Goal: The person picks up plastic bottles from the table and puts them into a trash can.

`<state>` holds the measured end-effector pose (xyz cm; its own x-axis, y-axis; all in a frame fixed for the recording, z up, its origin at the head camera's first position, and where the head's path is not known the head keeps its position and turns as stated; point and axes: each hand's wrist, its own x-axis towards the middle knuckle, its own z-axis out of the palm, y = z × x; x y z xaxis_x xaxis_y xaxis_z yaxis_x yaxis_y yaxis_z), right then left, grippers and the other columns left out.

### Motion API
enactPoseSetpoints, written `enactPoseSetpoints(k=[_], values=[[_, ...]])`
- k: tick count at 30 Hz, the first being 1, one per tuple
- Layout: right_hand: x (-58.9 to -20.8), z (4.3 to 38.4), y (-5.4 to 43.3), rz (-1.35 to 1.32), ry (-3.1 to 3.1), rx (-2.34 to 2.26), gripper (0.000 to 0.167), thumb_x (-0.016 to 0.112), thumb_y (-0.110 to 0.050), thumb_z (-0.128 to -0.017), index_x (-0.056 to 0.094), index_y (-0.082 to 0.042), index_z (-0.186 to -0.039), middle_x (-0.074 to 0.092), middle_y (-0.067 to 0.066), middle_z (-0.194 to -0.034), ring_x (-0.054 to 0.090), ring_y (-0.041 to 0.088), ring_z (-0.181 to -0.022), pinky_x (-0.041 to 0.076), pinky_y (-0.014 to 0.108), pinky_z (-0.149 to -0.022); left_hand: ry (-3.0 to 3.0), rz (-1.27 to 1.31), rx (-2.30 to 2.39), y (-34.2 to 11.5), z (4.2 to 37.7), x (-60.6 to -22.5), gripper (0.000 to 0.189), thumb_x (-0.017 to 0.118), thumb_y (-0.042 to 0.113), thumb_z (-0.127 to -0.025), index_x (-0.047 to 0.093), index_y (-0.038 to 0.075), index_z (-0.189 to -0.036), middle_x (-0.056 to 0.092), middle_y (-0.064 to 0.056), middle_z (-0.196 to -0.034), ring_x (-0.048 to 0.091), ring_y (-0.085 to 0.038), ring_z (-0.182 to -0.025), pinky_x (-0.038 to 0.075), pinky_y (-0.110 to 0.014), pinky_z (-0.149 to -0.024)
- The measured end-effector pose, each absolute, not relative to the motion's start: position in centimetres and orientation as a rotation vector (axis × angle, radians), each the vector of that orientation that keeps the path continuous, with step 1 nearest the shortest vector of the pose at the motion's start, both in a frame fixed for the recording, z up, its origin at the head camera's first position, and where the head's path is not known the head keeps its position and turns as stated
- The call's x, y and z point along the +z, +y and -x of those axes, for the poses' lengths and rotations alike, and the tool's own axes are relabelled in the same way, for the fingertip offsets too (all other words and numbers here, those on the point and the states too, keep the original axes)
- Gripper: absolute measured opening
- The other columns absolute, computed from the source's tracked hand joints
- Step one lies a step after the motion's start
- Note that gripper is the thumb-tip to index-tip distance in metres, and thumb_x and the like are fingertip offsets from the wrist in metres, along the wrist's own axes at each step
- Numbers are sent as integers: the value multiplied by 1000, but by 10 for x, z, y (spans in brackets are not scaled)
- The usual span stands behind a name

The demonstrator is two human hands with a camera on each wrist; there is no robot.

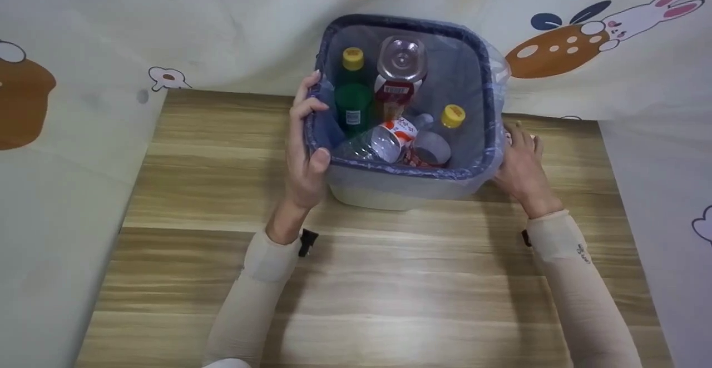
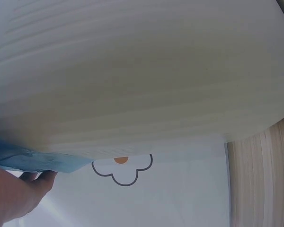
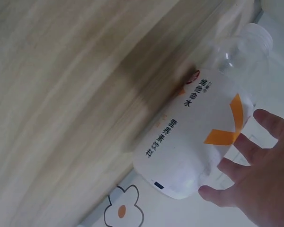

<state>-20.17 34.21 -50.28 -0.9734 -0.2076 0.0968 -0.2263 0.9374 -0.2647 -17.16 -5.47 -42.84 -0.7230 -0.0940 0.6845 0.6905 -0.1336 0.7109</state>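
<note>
A pale bin is lined with a translucent blue bag. My left hand grips its left rim, fingers hooked over the edge and thumb at the near corner. Inside are a green bottle with a yellow cap, an upside-down clear bottle, a tilted clear bottle and another yellow cap. To the right of the bin, my right hand has its fingers spread along a clear plastic bottle with a white and orange label. That bottle lies on its side, mostly hidden in the head view.
The wood-grain table spreads in front of the bin. Behind it hangs a pale cloth printed with flowers and a rabbit, close to the bin's far side. Pale sheets also border the table at left and right.
</note>
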Motion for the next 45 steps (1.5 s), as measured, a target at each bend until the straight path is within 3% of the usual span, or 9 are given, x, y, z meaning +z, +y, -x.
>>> enactPoseSetpoints(k=[8,13,18,37,42,45], values=[[-514,207,345,-254,-3109,223,79,67,-36,-90,28,-16,-156,30,23,-152,17,50,-143,3,80,-104,-1605,659,-1908,-56,171,-429,74,46,70,-91,43,2,-121,30,-21,-154,29,-35,-142,34,-59,-108],[-525,211,344,-213,-3076,212,62,62,-21,-91,40,-6,-147,40,27,-138,28,52,-134,4,80,-102,-1593,664,-1907,-55,171,-428,75,46,70,-91,43,1,-121,30,-22,-153,29,-35,-142,35,-59,-108],[-529,209,344,-211,-3004,219,49,56,-17,-93,47,0,-138,46,28,-129,35,52,-127,8,79,-103,-1572,673,-1914,-53,172,-427,76,46,69,-91,43,-1,-120,30,-24,-153,28,-36,-143,33,-57,-110],[-529,209,343,-148,-3037,271,45,43,-23,-102,47,-1,-140,44,30,-134,32,55,-130,3,77,-106,-1584,656,-1936,-54,171,-430,73,47,70,-90,43,3,-121,30,-21,-154,28,-35,-142,34,-58,-109],[-516,205,347,-145,-3014,227,43,50,-15,-98,48,-9,-140,46,31,-132,36,57,-126,7,78,-105,-1584,670,-1932,-53,171,-429,73,46,70,-91,42,3,-120,30,-22,-153,29,-35,-142,34,-61,-108],[-500,204,349,-162,-2956,202,53,65,-12,-89,47,-14,-139,48,30,-130,39,58,-123,10,77,-104,-1572,674,-1920,-53,172,-428,73,46,69,-91,43,1,-120,31,-24,-153,29,-36,-142,33,-58,-110]])
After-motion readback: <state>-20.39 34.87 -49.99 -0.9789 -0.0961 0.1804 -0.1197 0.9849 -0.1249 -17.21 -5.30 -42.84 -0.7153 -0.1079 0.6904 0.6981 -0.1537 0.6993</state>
